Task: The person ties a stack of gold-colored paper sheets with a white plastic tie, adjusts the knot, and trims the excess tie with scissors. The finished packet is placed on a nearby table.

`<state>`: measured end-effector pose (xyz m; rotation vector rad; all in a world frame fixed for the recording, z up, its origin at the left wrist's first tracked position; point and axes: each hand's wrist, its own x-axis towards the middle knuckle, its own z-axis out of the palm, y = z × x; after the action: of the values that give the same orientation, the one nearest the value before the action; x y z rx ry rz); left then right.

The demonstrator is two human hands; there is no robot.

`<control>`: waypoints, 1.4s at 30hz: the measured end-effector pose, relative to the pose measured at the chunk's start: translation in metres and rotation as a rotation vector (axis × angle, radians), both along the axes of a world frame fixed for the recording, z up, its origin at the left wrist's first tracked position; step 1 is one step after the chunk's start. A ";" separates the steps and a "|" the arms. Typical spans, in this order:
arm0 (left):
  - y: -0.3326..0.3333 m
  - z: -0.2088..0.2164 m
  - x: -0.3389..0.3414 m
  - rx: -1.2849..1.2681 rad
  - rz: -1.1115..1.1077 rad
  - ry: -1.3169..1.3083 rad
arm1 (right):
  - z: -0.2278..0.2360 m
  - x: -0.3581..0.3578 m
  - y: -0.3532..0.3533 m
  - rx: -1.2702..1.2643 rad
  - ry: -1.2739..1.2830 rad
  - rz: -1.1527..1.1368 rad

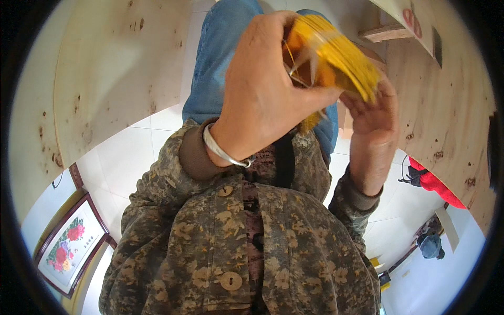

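Both hands hold up a bright yellow, layered bundle (341,52) above my lap. Its edges look like many thin sheets or strands pressed together; motion blur hides its exact kind. My left hand (262,79) wraps round the left end, with the thumb stretched across the front toward the right. Pale, shiny strips and an orange-toned hollow show between that thumb and the yellow layers. Beneath the right end, the bent fingers of my right hand (370,107) press against the bundle, partly hidden by it. A silver bangle (223,149) circles my left wrist.
Wooden boards with knots stand on the left (115,58) and right (430,110), near my arms. Blue jeans (215,68) cover my legs below the bundle. A framed flower picture (71,249) is at lower left, a red cloth item (436,181) at right.
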<state>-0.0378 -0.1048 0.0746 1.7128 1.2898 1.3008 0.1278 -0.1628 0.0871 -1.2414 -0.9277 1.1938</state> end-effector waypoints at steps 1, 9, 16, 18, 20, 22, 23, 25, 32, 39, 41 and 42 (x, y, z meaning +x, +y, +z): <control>0.003 -0.002 0.001 -0.062 -0.081 -0.164 | -0.002 -0.003 -0.004 -0.009 0.016 0.062; 0.011 -0.016 0.001 -0.586 -0.195 -0.782 | -0.040 -0.044 -0.016 0.106 0.256 -0.027; -0.002 -0.017 0.012 -0.398 -0.236 -0.769 | -0.046 -0.040 -0.014 0.170 0.215 -0.137; 0.001 -0.018 0.004 -0.444 -0.287 -0.825 | -0.044 -0.034 -0.012 0.185 0.241 -0.141; 0.005 -0.020 -0.004 -0.424 -0.351 -0.829 | -0.043 -0.029 -0.010 0.201 0.233 -0.126; 0.005 -0.020 -0.008 -0.490 -0.372 -0.885 | -0.040 -0.027 -0.006 0.187 0.283 -0.128; 0.004 -0.020 -0.009 -0.527 -0.377 -0.907 | -0.039 -0.026 -0.004 0.181 0.309 -0.127; 0.001 -0.019 -0.005 -0.495 -0.335 -0.932 | -0.034 -0.031 0.000 0.134 0.338 -0.202; -0.010 -0.014 0.010 -0.410 -0.273 -0.913 | -0.023 -0.049 0.011 0.085 0.331 -0.347; -0.002 -0.015 0.000 -0.414 -0.286 -0.900 | -0.030 -0.023 0.009 0.147 0.037 -0.300; 0.000 -0.013 -0.005 -0.394 -0.334 -0.798 | -0.022 -0.007 0.012 0.176 -0.310 -0.370; -0.001 -0.012 -0.008 -0.396 -0.353 -0.762 | -0.013 0.002 0.009 0.172 -0.370 -0.226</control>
<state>-0.0457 -0.1055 0.0623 0.9538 0.6914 1.2028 0.1300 -0.1535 0.0745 -1.4096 -1.1004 0.7033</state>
